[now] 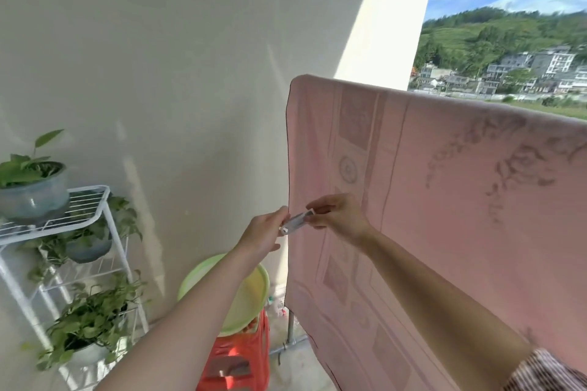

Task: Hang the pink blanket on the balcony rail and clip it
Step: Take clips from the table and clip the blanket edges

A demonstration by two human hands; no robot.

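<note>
The pink blanket (444,200) with a faint flower pattern hangs over the balcony rail, which it hides along its top edge. It drapes down past the bottom of the view. In front of its left edge, both hands hold one small silver-white clip (297,221). My left hand (265,232) pinches the clip's lower left end. My right hand (340,213) pinches its upper right end, close against the blanket's face. The clip lies tilted and is not on the rail.
A white wire plant rack (85,213) with several potted green plants stands at the left by the wall. A green basin (247,292) sits on a red plastic stool (241,359) below my left arm. A metal rail post (290,327) stands beside the stool.
</note>
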